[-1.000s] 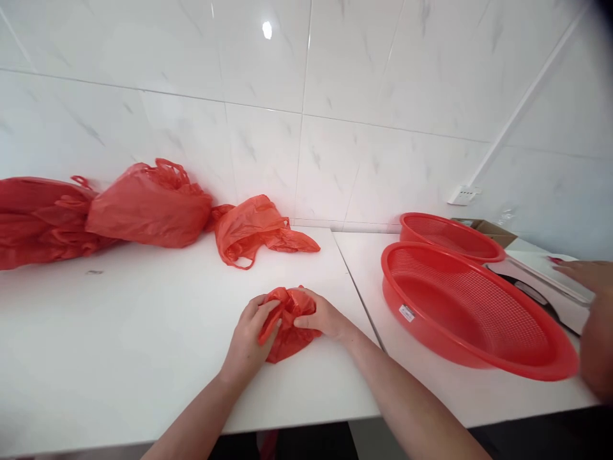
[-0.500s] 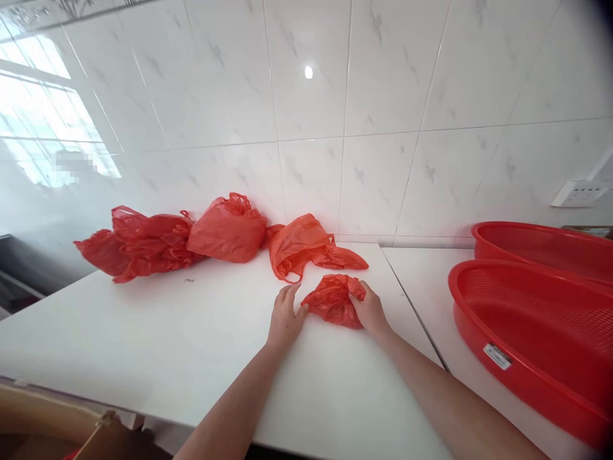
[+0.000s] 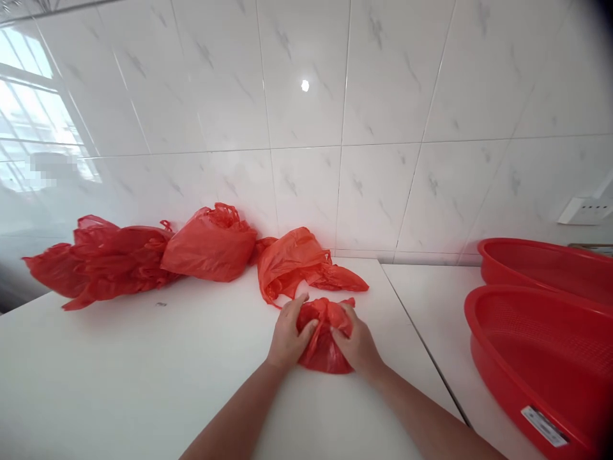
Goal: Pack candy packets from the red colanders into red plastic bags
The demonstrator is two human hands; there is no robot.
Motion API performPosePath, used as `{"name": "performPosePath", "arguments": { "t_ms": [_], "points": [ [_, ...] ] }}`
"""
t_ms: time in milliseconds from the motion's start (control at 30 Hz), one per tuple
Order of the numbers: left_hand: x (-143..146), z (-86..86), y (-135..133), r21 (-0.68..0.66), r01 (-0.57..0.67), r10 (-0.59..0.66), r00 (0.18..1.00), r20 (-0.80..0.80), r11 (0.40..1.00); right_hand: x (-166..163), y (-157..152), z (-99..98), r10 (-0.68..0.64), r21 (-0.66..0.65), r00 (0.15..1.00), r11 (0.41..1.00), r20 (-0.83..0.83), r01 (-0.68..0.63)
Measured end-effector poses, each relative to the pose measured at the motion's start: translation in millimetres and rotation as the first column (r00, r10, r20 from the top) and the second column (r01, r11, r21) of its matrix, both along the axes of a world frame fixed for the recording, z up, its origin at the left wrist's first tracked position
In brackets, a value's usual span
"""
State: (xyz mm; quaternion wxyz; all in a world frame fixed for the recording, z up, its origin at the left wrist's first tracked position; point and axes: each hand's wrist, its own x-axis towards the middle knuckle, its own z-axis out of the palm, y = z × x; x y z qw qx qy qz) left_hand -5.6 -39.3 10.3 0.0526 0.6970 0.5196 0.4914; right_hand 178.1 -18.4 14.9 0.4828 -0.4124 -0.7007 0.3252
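Note:
A crumpled red plastic bag lies on the white table in front of me, gathered between both hands. My left hand grips its left side, with the thumb over the front and the fingers behind. On the right side, my right hand pinches the bag, its thumb pointing inward. Just beyond it rests another red plastic bag, its handle loop partly behind my left fingers. Whether anything is inside the held bag, I cannot tell.
Against the tiled wall sit a fuller red bag and a heap of crumpled red bags. Two red plastic baskets stand on the right, past a seam in the white tabletop. A wall socket is above them.
My left hand has moved from the bag's edge to a grip on its side. The bag is drawn up between both hands and turned. The view has shifted slightly.

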Motion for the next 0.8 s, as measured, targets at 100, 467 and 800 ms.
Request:
{"name": "performPosePath", "arguments": {
  "t_ms": [100,467,800],
  "points": [
    [6.4,-1.3,5.7,-0.021,0.036,-0.036,0.999,-0.004,0.999,-5.1,12.1,-2.2,0.022,0.047,0.999,0.999,0.038,-0.023],
    [-36.8,13.0,8.6,-0.137,-0.166,0.213,0.824,0.525,0.977,20.6,35.1,8.8,-0.105,-0.136,0.976,0.987,-0.19,0.08],
    [-20.5,18.5,-5.1,0.199,-0.134,0.151,0.986,-0.073,0.971,19.3,12.9,17.3,-0.108,0.047,0.994,0.993,-0.033,0.109]
  ]
}}
